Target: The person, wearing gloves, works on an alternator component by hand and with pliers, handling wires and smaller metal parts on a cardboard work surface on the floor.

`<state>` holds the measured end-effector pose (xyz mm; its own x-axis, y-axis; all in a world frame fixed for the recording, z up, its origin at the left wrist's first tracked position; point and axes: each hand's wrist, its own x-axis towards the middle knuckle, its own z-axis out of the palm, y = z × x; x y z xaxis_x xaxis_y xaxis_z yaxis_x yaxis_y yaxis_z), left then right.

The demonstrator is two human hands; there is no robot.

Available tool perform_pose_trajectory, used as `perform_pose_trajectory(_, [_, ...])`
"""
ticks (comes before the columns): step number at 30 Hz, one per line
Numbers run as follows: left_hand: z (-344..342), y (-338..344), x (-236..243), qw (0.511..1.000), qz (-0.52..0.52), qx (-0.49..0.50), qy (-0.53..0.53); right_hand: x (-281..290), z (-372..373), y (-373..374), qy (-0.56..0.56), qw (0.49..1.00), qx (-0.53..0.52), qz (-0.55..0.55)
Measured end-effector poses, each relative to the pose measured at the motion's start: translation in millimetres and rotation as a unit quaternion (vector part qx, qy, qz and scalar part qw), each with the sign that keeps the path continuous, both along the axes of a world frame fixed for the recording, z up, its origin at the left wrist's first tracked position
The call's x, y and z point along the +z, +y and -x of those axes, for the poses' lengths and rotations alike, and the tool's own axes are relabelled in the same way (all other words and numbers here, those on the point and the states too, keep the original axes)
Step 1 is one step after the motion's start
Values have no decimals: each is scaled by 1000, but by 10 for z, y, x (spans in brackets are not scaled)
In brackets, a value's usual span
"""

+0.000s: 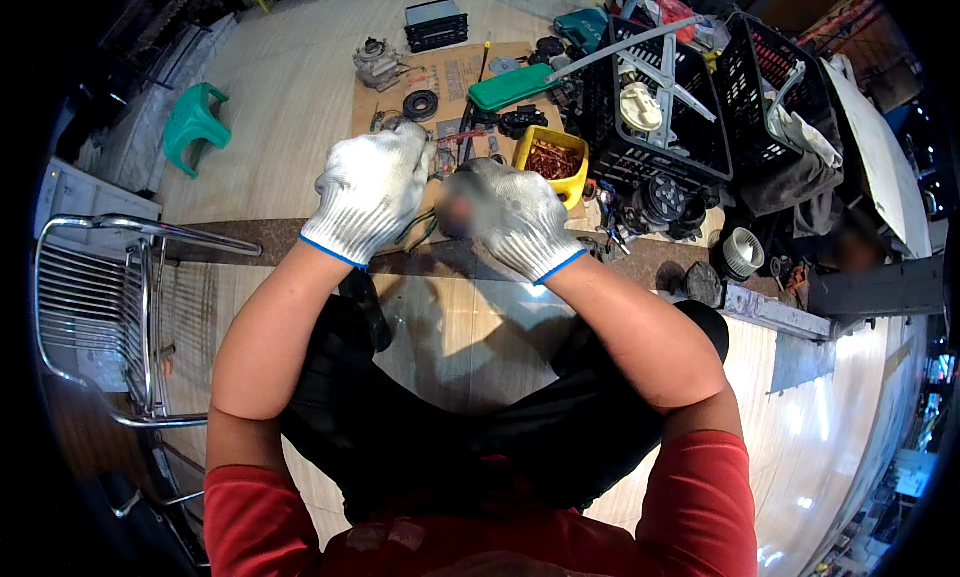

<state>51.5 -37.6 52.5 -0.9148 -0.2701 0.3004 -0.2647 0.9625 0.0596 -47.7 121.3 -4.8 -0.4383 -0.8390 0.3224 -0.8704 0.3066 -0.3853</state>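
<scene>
Both hands wear white knitted gloves with blue cuff edges and are raised close together over the work area. My left hand (pixel 368 192) is closed, its fingers curled; what they hold is hidden. My right hand (pixel 522 215) is also closed, with dark, soiled glove fingers. Beside its fingers lies a blurred patch, so I cannot make out what it grips. Just beyond my right hand stands a yellow cut-open container (pixel 573 191) with many copper-coloured pieces in it. A black ring-shaped part (pixel 421 105) lies past my left hand on a cardboard sheet (pixel 375 89).
A metal motor-like part (pixel 377 65) and a black slatted box (pixel 436 27) sit farther off. Black crates (pixel 650 162) and a green flat-ended tool (pixel 512 86) are at right. A green stool (pixel 197 127) and a chrome chair (pixel 150 317) stand left.
</scene>
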Motion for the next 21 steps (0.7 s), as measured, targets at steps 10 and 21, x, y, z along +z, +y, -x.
perform_pose_trajectory(10, [-63,-158,45,989,-131,-27,56,226,309,-5,-95,975,68,-186])
perform_pose_trajectory(21, [-25,-87,-20,989,102,-103,23,514,573,257,-88,992,-86,20])
